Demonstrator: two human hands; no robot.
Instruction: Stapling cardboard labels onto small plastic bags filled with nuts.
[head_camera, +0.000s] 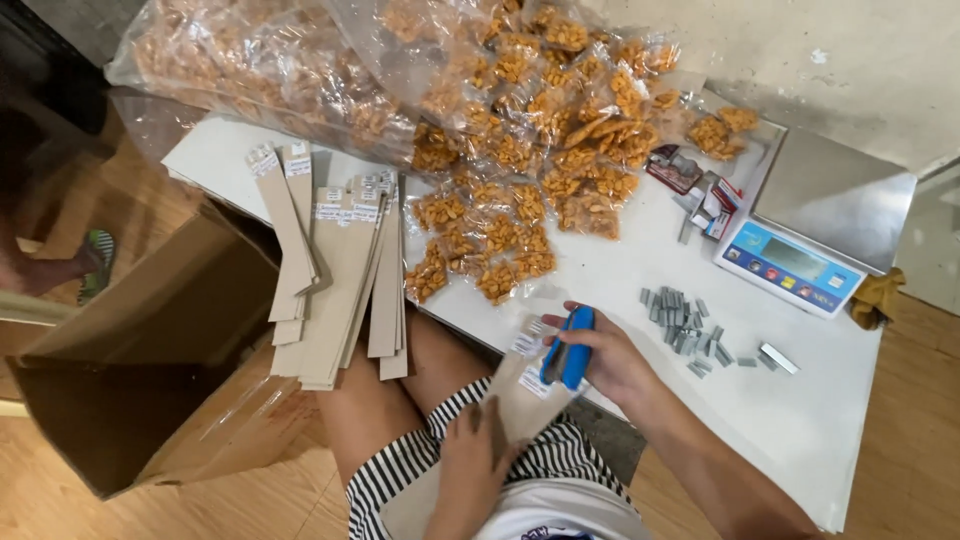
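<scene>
Head view, looking down: a blue stapler (567, 347) is gripped in the right hand (600, 360), with the fingers curled tightly around its body at the near edge of the white table (800, 420). A long brown cardboard strip (500, 410) is held flat under the left hand (470, 460), whose fingers are pressed down on it over the lap; the strip runs upward from the striped shorts (420, 465) to the stapler, where its upper end, carrying small white labels, is met by the stapler's nose. Whether the strip is pinched inside the stapler's mouth cannot be told.

A stack of similar cardboard strips (340, 270), each tipped with white labels, is laid over the table's left edge and overhangs it. Small clear packets of orange snacks (480, 245) are spread on the table just right of that stack, and further packets are heaped behind them. Two large clear bags (280, 70) filled with the same packets are seen at the far edge. Loose bars of grey staples (690, 325) are scattered just right of the right hand, and small staple boxes (700, 190) are placed near a digital scale (800, 255) with a steel platform. A yellow cloth (875, 297) is seen beside the scale. An open cardboard box (140, 370) is stood on the wooden floor at the left.
</scene>
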